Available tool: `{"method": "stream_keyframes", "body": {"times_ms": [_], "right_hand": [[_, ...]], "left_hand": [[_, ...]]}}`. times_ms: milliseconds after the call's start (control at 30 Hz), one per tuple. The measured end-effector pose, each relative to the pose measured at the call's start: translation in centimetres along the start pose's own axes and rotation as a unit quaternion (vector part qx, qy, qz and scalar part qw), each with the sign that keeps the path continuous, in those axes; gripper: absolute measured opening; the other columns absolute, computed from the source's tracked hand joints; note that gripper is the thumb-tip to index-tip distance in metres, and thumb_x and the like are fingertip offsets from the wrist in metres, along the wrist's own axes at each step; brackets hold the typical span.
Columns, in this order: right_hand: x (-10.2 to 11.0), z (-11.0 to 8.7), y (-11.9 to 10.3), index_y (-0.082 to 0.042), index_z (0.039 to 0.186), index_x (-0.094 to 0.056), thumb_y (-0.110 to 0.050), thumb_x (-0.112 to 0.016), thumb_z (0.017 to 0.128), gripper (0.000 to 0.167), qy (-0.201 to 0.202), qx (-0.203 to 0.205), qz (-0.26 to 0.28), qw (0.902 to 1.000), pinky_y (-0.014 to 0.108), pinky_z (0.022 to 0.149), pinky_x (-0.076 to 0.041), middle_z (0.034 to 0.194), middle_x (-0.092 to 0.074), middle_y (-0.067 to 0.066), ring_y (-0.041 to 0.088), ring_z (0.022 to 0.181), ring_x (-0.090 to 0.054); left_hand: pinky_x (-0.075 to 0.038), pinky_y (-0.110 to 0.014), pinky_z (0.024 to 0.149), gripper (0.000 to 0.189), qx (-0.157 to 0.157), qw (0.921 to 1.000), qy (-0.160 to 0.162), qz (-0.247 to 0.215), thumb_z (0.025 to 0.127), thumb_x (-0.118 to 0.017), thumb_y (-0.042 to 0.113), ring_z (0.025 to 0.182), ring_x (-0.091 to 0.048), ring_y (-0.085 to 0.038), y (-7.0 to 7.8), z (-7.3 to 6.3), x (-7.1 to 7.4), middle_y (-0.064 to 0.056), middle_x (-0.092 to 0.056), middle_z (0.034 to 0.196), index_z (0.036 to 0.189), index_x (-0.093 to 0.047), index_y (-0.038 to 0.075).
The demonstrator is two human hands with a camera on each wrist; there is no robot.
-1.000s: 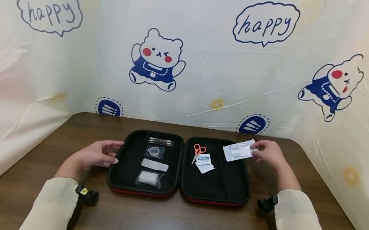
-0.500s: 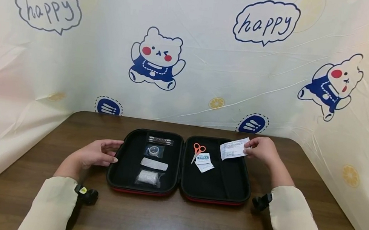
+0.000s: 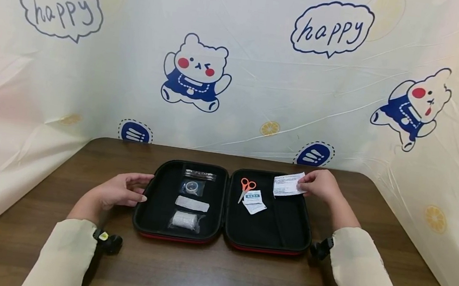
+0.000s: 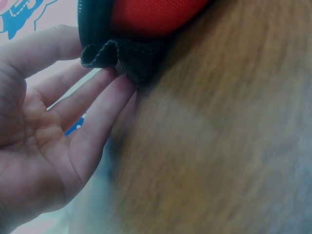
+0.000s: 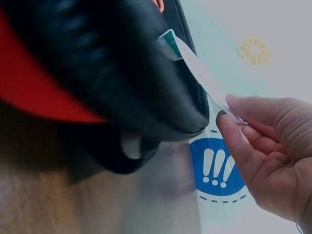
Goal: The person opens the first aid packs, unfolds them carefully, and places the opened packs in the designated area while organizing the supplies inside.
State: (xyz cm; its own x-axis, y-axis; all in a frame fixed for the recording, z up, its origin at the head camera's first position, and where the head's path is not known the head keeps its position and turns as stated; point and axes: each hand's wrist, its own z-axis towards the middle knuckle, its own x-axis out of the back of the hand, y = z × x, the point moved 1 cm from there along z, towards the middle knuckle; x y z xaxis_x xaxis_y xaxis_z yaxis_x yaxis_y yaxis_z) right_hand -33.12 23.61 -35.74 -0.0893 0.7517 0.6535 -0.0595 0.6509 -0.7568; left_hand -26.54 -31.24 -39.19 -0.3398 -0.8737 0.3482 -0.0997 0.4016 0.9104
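An unzipped black case (image 3: 245, 232) with a red outside lies spread flat in two halves. My left hand (image 3: 122, 190) touches the left half's outer edge; in the left wrist view, the nearly straight fingers (image 4: 92, 124) meet it beside a black fabric loop (image 4: 100, 54). Between thumb and finger, my right hand (image 3: 321, 185) pinches the end of a white printed packet (image 3: 286, 185) over the right half's back corner. Seen from the right wrist, the packet (image 5: 197, 66) slants over the rim. Orange-handled scissors (image 3: 245, 189) and small white sachets (image 3: 254, 203) lie in that half.
In the left half lie a slim clear-wrapped item (image 3: 200, 175), a bagged white roll (image 3: 191, 187), a white strip (image 3: 192, 204) and a wrapped bandage roll (image 3: 184, 221). A brown wooden table (image 3: 214, 278) bears the case, with a patterned curtain (image 3: 252, 93) behind.
My right hand has moved left with the packet, bringing it further over the right half and turning it more level. The left hand keeps its place at the case's edge.
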Motion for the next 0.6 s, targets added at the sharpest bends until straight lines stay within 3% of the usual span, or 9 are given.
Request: {"method": "stream_keyframes", "body": {"times_ms": [67,200,267,400,600], "right_hand": [[0.14,0.11,-0.21,0.011,0.1,-0.064,0.001,-0.075,0.082,0.023,-0.004,-0.008,0.002,1.0,0.027,0.058,-0.057,0.08,-0.066,0.013,0.013,0.058,-0.062],[0.36,0.28,-0.54,0.011,0.131,-0.046,0.011,-0.072,0.08,0.058,-0.021,-0.02,0.035,0.9989,0.031,0.06,-0.058,0.089,-0.066,0.022,0.016,0.063,-0.064],[0.39,0.29,-0.55,0.012,0.14,-0.038,0.015,-0.071,0.079,0.069,-0.035,-0.019,0.055,0.9977,0.034,0.063,-0.059,0.096,-0.065,0.025,0.017,0.068,-0.064],[0.46,0.19,-0.48,0.013,0.137,-0.043,0.016,-0.069,0.078,0.064,-0.046,-0.016,0.057,0.9971,0.037,0.066,-0.059,0.097,-0.063,0.025,0.017,0.071,-0.063],[0.85,0.37,-0.28,0.014,0.128,-0.049,0.015,-0.07,0.075,0.057,-0.03,-0.025,0.011,0.9992,0.032,0.058,-0.058,0.093,-0.061,0.021,0.016,0.062,-0.063]], "left_hand": [[-0.055,-0.038,0.086,0.079,0.002,1.0,0.0,0.0,0.085,-0.075,0.009,0.126,-0.044,-0.039,0.0,-0.02,0.02,-0.028,-0.03,0.152,0.151,-0.031,0.003],[-0.055,-0.038,0.087,0.08,0.005,1.0,0.002,-0.001,0.085,-0.075,0.009,0.126,-0.044,-0.039,0.03,-0.08,0.02,-0.028,-0.029,0.151,0.151,-0.031,0.004],[-0.055,-0.038,0.087,0.079,0.004,1.0,0.002,-0.003,0.085,-0.075,0.009,0.126,-0.043,-0.04,0.0,-0.09,0.0,-0.028,-0.029,0.151,0.151,-0.031,0.004],[-0.055,-0.038,0.087,0.079,0.002,1.0,0.0,-0.005,0.085,-0.074,0.009,0.128,-0.042,-0.041,-0.11,-0.07,0.01,-0.028,-0.029,0.152,0.151,-0.031,0.004],[-0.055,-0.038,0.087,0.079,0.001,1.0,0.0,-0.006,0.085,-0.074,0.009,0.128,-0.042,-0.041,-0.13,-0.06,0.1,-0.028,-0.029,0.152,0.151,-0.031,0.004]]}}
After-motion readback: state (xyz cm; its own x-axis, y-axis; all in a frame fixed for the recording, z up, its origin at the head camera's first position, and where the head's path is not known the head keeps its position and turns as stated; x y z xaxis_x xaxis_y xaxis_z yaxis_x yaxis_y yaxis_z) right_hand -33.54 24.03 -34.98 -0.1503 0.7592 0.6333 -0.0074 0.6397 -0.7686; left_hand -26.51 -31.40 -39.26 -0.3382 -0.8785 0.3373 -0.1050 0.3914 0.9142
